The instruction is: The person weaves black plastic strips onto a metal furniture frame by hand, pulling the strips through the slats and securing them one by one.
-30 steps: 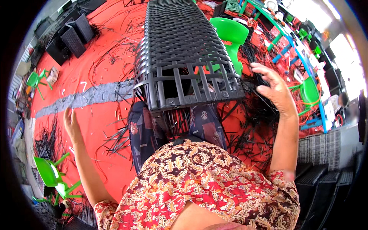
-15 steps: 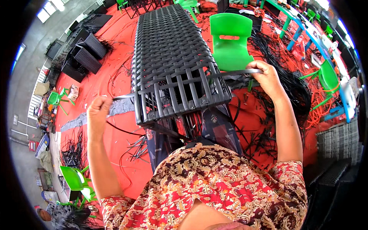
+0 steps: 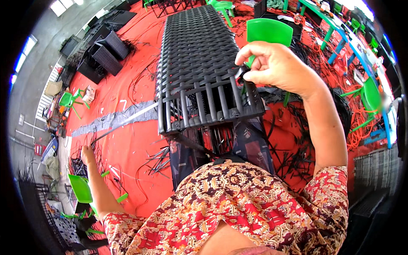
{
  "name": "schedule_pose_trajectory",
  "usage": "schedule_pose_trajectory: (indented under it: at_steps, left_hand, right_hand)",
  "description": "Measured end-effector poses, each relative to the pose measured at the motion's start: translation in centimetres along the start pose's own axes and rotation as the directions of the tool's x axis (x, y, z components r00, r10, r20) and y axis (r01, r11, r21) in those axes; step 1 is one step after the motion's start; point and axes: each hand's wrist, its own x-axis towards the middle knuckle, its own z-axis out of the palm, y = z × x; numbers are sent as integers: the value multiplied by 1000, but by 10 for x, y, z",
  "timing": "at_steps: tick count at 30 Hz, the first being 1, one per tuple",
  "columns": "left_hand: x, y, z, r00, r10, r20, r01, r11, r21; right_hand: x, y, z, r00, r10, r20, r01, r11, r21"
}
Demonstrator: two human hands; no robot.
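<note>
A long black woven wicker piece [image 3: 197, 55] stretches away in front of me, its near end showing bare upright strands and open gaps. My left hand [image 3: 87, 156] is far out at the lower left, fingers closed. A flat black strip [image 3: 127, 121] runs taut from the wicker's left edge toward it. My right hand [image 3: 276, 68] is at the right edge of the weave, with thumb and fingers curled round a short black bend of strip [image 3: 241, 73]. The strip's path through the strands is partly hidden.
A green chair [image 3: 270, 32] stands just beyond my right hand. Dark woven pieces [image 3: 106, 59] sit at the far left. Strip offcuts [image 3: 159, 161] and orange cords [image 3: 361, 127] litter the red floor covering [image 3: 127, 178]. A blue-legged table [image 3: 340, 36] runs along the right.
My left hand has swung out and down to the left, drawing out a longer length of strip. The right hand has come in to the weave's right edge, and the strip's right-hand length has shortened.
</note>
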Motion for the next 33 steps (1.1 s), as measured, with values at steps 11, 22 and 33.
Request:
schedule_pose_trajectory:
  at_steps: [11, 22, 33]
  left_hand:
    - [-34, 25, 36, 905, -332, 265, 210, 892, 400]
    - [-138, 381, -158, 597, 750, -285, -540, 113, -834]
    - [-128, 382, -152, 545, 744, -387, -618, 44, -785]
  right_hand:
    - [6, 10, 6, 992, -118, 38, 120, 991, -51]
    - [8, -2, 18, 993, -108, 43, 116, 953, -280]
    - [4, 9, 27, 970, -242, -2, 232, 933, -274]
